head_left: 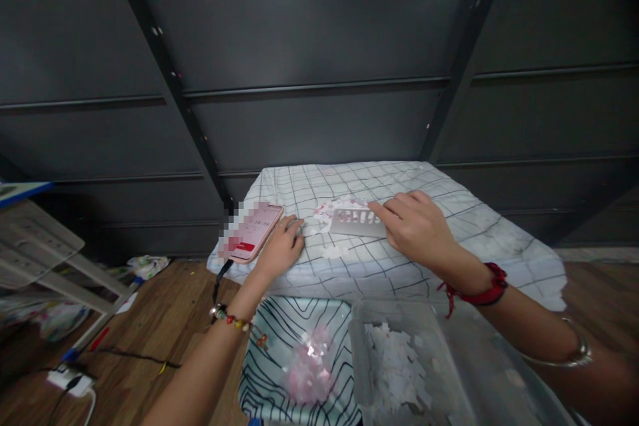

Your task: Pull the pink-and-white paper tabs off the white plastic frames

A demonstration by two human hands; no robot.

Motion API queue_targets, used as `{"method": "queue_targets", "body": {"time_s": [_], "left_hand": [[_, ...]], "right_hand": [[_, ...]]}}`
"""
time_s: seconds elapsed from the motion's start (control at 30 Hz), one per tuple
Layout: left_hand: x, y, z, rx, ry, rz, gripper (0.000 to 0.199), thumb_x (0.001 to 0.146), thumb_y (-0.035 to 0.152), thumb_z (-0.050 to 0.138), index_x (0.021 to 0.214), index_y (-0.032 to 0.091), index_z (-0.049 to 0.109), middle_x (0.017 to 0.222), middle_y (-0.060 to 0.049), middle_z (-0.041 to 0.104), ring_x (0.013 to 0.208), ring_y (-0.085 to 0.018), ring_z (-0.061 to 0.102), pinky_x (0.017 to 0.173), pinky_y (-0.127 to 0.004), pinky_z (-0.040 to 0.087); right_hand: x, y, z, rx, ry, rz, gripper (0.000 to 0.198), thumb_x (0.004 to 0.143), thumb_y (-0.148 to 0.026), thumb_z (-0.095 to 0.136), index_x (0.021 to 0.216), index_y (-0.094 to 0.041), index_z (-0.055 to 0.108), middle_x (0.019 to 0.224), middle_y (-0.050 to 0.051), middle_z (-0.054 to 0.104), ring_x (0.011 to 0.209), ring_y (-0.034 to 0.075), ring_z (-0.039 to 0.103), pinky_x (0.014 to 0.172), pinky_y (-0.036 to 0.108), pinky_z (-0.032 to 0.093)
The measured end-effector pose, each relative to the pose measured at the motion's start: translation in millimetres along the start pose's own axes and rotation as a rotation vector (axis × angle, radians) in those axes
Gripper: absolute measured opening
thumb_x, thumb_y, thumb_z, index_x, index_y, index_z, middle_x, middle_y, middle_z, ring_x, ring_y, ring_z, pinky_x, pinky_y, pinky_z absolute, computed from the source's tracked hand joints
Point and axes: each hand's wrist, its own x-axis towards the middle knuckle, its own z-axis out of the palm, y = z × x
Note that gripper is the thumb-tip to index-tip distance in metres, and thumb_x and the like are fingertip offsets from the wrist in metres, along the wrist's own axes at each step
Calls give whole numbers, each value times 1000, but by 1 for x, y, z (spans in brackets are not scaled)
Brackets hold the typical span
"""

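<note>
The basket [353, 226] is smooth plastic; beneath it lies creased matt cloth [344, 180]; in front of it, glossy pinkish film [310, 373].

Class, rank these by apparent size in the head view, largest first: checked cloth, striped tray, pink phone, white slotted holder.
1. Checked cloth
2. Striped tray
3. Pink phone and white slotted holder: too close to rank; the right hand covers part of the holder.

One left hand [283, 249] and one right hand [415, 227] are counted now; one smartphone [258, 233] is spotted at eight o'clock, one slotted basket [352, 222] at four, one patterned tray [267, 383] at six, one scrap-holding plastic bin [361, 369] at five.
</note>
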Motion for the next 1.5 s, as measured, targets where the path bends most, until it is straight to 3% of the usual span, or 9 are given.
{"method": "queue_targets", "body": {"time_s": [0.4,1.5], "left_hand": [[1,2,2,-6,-17,-14,37,85,22,37,118,10,49,127,-15,44,121,-24,39,104,-42,31],[-1,-1,3,-27,11,-6,36,84,22,39,118,14,49,126,-13,46,121,-25,39,102,-45,33]], "right_hand": [[7,-4,11,-18,-6,-32,27,77,-3,40,89,-12,62,63,4,55,65,15,38,62,30,24],[15,-8,3,77,18,-51,27,74,-3,40,86,-12,63,61,4,54,64,15,38,61,30,24]]}}
